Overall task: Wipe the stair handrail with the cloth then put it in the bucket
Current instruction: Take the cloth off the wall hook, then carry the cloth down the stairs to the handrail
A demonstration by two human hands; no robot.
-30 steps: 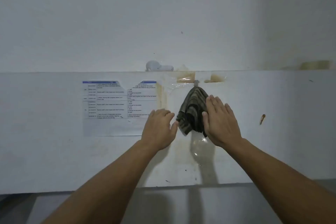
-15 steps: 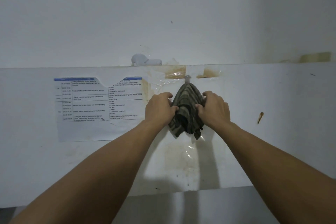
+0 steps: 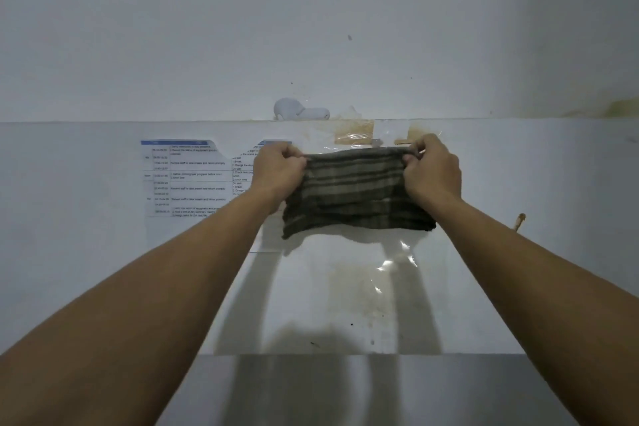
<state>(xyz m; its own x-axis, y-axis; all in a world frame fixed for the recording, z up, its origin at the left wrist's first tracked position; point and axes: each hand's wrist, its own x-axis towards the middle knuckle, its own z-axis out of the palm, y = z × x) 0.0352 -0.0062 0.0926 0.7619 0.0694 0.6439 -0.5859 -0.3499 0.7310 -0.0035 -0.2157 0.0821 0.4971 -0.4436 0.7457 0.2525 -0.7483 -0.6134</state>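
A dark striped cloth (image 3: 356, 194) is stretched flat between my two hands in front of a white wall panel (image 3: 518, 252). My left hand (image 3: 278, 171) pinches its upper left corner. My right hand (image 3: 432, 171) pinches the upper right corner. The cloth's top edge sits just below a small grey hook (image 3: 376, 142) on the panel; whether it still touches the hook I cannot tell. No stair handrail and no bucket are in view.
A printed schedule sheet (image 3: 193, 180) is stuck on the panel to the left. A white object (image 3: 299, 111) lies on the panel's top ledge. Brown tape patches (image 3: 354, 133) and loose clear film (image 3: 394, 263) mark the stained panel. A grey surface (image 3: 345, 391) lies below.
The cloth hung bunched from the hook. Both hands closed on it from either side, then pulled its top corners apart, spreading it wide and flat.
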